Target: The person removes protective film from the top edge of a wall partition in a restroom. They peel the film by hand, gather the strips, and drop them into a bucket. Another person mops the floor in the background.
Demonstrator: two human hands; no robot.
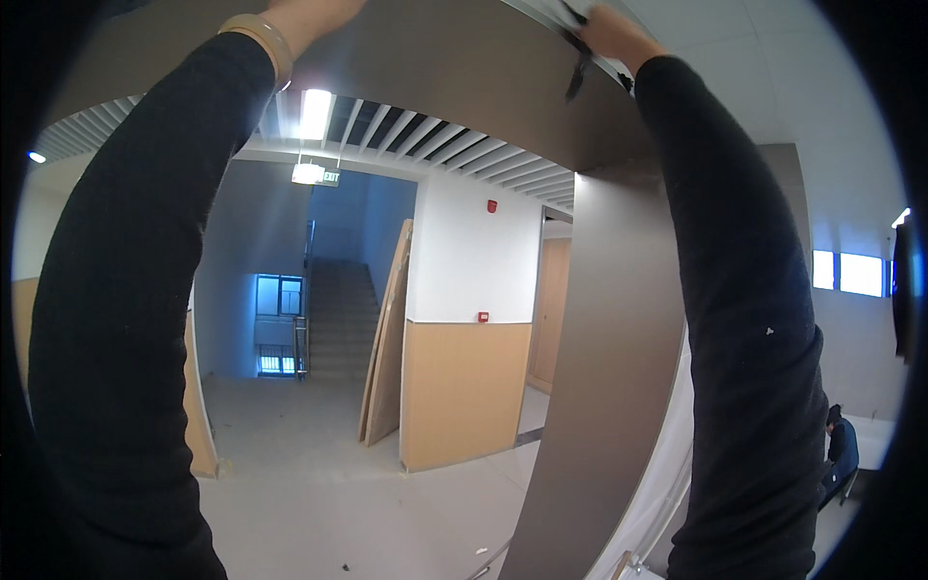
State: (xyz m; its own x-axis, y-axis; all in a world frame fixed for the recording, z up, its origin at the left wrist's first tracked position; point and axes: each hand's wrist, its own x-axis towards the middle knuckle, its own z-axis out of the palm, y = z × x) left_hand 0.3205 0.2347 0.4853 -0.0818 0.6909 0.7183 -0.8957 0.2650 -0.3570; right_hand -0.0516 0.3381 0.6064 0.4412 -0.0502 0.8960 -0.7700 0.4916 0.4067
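Note:
Both of my arms, in black sleeves, reach up to a brown metal-look door frame. My left hand (pixel 315 16) is cut off by the top edge, its fingers out of sight; a pale bangle (pixel 259 40) circles that wrist. At the upper right my right hand (pixel 616 35) is closed on a blurred black strip (pixel 578 69), whose end hangs down over the face of the frame's header (pixel 449 72). What the strip is cannot be told. The frame's upright side (pixel 602 290) runs down on the right.
Beyond the opening, wooden panels (pixel 388 341) lean against a wall with tan lower cladding (pixel 464 391). A staircase (pixel 341 312) rises behind. A lit exit sign (pixel 315 174) hangs from the slatted ceiling. A seated person (pixel 841 453) is at the far right. Small debris (pixel 346 568) lies on the floor.

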